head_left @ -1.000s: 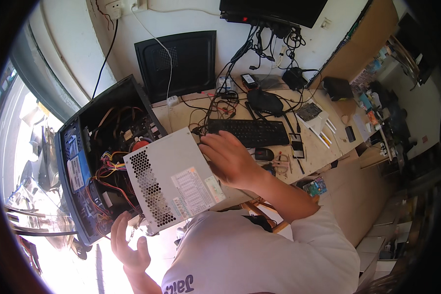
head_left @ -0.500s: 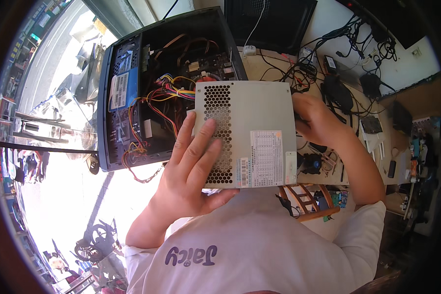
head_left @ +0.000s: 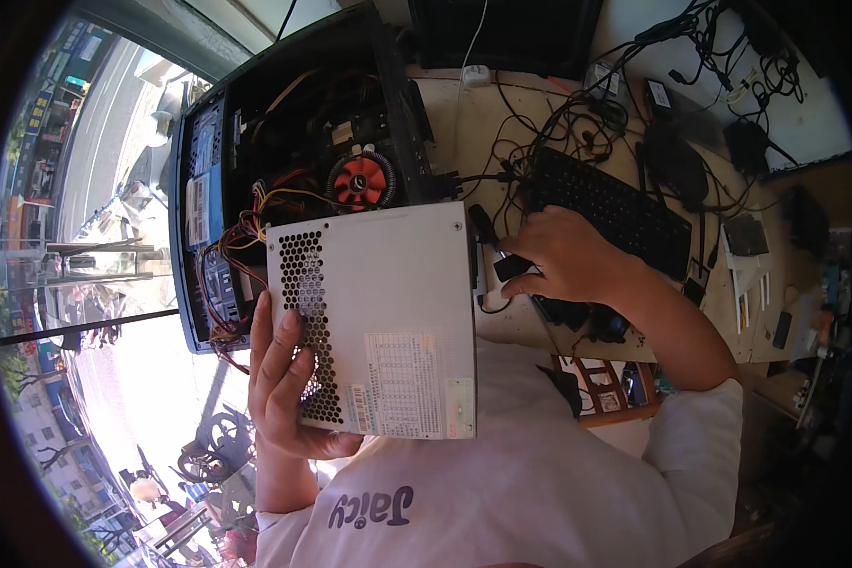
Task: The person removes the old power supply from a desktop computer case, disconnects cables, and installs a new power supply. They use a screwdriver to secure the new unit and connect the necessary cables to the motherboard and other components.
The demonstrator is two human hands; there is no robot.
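My left hand [head_left: 279, 379] grips the silver power supply [head_left: 407, 275] by its left and lower edge, fingers over the honeycomb vent, label facing up. The power supply lies tilted toward me, partly over the open black computer case [head_left: 383, 66]. Its bundle of coloured wires [head_left: 256, 208] runs into the case, where a red cooler fan [head_left: 361, 178] shows. My right hand [head_left: 559, 256] is closed on a black plug [head_left: 509, 267], just right of the power supply, over the desk. The underside of the power supply is hidden.
A black keyboard [head_left: 625, 213], tangled black cables [head_left: 587, 142] and a white adapter [head_left: 476, 76] lie on the desk [head_left: 454, 123]. A black panel [head_left: 502, 38] stands behind. Thin white sticks [head_left: 748, 293] lie right. A bright street shows left; a wooden chair [head_left: 615, 407] is below.
My left hand came up to grip the power supply, which now sits squarer and lower. My right hand left its right side and moved onto a black plug. The view has also shifted.
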